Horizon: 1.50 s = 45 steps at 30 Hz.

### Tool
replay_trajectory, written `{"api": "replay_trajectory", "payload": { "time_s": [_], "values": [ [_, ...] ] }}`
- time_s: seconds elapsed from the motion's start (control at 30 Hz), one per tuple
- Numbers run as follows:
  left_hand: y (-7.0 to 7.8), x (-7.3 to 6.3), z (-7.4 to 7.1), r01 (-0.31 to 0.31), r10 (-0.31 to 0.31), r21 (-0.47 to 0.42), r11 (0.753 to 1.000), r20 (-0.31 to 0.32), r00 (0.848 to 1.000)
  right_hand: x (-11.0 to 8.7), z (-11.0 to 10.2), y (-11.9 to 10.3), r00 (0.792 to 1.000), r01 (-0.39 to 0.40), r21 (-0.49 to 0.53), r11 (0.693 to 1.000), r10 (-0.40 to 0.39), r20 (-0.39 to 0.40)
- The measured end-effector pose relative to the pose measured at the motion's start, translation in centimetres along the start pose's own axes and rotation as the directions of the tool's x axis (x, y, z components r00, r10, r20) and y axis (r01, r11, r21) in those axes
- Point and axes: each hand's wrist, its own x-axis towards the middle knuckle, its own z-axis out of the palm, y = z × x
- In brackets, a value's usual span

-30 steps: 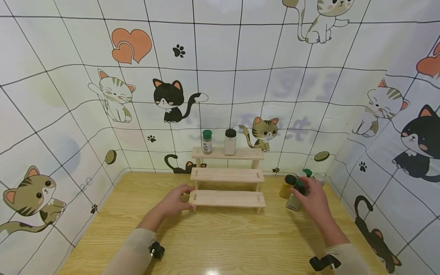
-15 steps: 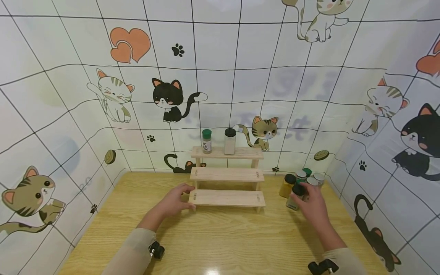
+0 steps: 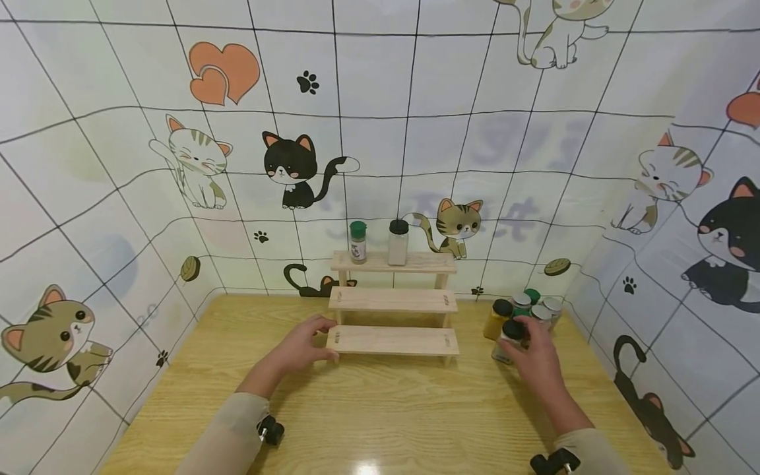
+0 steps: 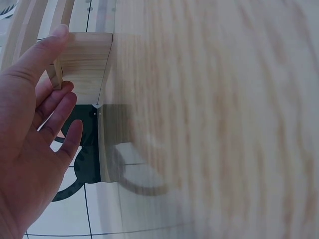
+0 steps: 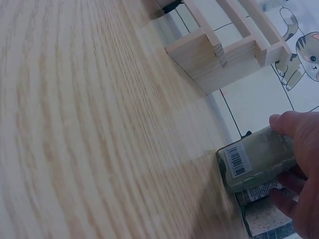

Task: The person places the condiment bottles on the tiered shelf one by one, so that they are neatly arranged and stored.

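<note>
In the head view, a three-step wooden shelf rack stands at the middle of the table. My left hand grips the left end of its lowest step; the left wrist view has the thumb on one side of the board and fingers on the other. At the right, my right hand holds a black-lidded spice jar between thumb and fingers. In the right wrist view this clear jar shows a barcode label, its base at the table; its lid is hidden by the hand there.
A green-lidded jar and a black-lidded jar stand on the top step. Close around the right hand are a yellow jar and several jars with green or silvery lids. Cat-print walls border the table.
My right hand has come down and slightly left, its fingers closing onto the black-lidded spice jar. My left hand stays at the rack.
</note>
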Motion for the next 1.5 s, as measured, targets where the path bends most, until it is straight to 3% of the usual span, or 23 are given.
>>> {"api": "replay_trajectory", "payload": {
  "time_s": [0.3, 0.57, 0.7, 1.03, 1.3, 1.5],
  "values": [
    [0.2, -0.1, -0.2, 0.008, -0.008, -0.006, 1.0, -0.008, 1.0, 0.0, 0.7, 0.1, 0.999, -0.035, 0.04, 0.999, 0.033, 0.032],
    [0.3, -0.1, -0.2, 0.001, -0.001, -0.01, 1.0, -0.004, 1.0, -0.3, 1.2, 0.3, 0.999, 0.042, 0.009, 0.999, -0.042, -0.031],
    [0.3, 0.0, -0.1, 0.005, -0.005, -0.003, 1.0, -0.002, 1.0, 0.0, 1.1, 0.0, 0.999, 0.037, 0.037, 0.999, -0.036, -0.04],
    [0.3, -0.1, 0.0, 0.024, -0.024, -0.022, 0.999, -0.003, 1.0, 1.9, 0.3, -2.8, 0.995, 0.086, 0.143, 0.986, -0.078, -0.065],
    [0.2, -0.1, 0.0, 0.014, -0.014, -0.014, 1.0, -0.004, 1.0, 3.8, -0.8, -5.7, 0.999, 0.048, 0.198, 0.979, -0.046, -0.018],
    [0.3, 0.0, 0.1, 0.026, -0.026, -0.01, 1.0, -0.002, 1.0, 5.7, -0.9, -7.6, 0.998, 0.063, 0.231, 0.971, -0.064, -0.001]
  ]
}}
